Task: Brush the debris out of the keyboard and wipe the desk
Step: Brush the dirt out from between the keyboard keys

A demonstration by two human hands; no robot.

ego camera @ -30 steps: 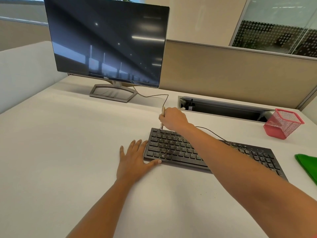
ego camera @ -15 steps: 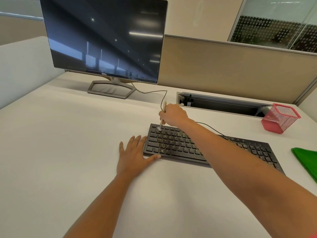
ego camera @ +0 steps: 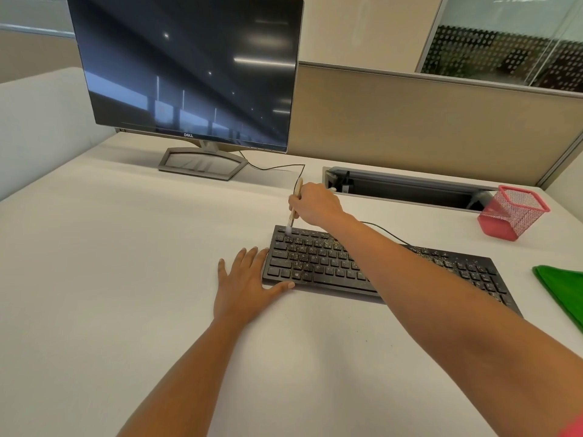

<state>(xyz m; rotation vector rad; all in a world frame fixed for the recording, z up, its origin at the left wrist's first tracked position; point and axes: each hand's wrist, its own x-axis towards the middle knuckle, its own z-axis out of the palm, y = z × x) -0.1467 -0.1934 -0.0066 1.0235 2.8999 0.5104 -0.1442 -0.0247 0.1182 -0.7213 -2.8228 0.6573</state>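
**One brush (ego camera: 295,203) on keyboard (ego camera: 315,263), far-left corner**

My right grip (ego camera: 315,205) is grasping the brush handle, bristles touching the top key row. My left grip (ego camera: 244,285) is released, flat on the bench (ego camera: 126,263), thumb against the keyboard's near-left edge. Debris specks (ego camera: 328,244) across keys. Green cloth (ego camera: 561,288) at right edge.

Black keyboard (ego camera: 315,266), flecked with debris (ego camera: 329,246), lies on white desk (ego camera: 126,279), brush (ego camera: 292,219) bristles on its far-left keys.
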